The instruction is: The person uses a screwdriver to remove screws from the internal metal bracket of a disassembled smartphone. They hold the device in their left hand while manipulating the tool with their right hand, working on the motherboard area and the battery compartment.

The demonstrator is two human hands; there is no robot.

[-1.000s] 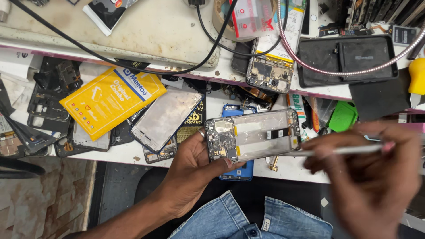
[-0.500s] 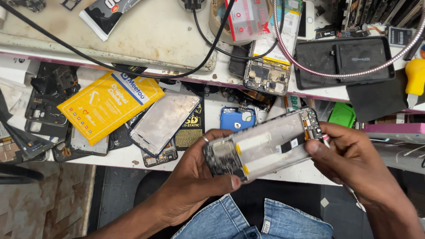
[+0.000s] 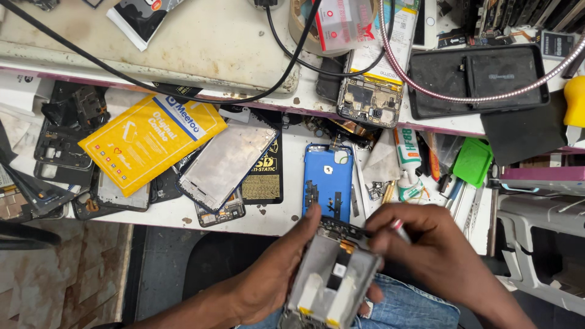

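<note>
My left hand (image 3: 277,277) grips an opened phone (image 3: 334,281) from its left side, low over my lap. The phone stands lengthwise away from me, showing its bare silver inside with a black strip down the middle. My right hand (image 3: 429,247) is pinched on a thin tool (image 3: 397,224) with a white and red end. Its fingertips rest at the phone's far end, by the dark circuit part there. A blue phone back cover (image 3: 328,176) lies on the white bench just beyond both hands.
On the bench lie a yellow packet (image 3: 152,137), a silver phone frame (image 3: 225,164), black phone frames (image 3: 61,131), a glue tube (image 3: 405,158) and a green piece (image 3: 472,161). The upper shelf holds a bare circuit-board phone (image 3: 368,100), a black tray (image 3: 475,73), black cables (image 3: 183,85) and a metal hose (image 3: 426,85).
The phone has turned from lying crosswise to pointing away from me and has dropped lower. My right hand has shifted from its right end to its far end, with the tool.
</note>
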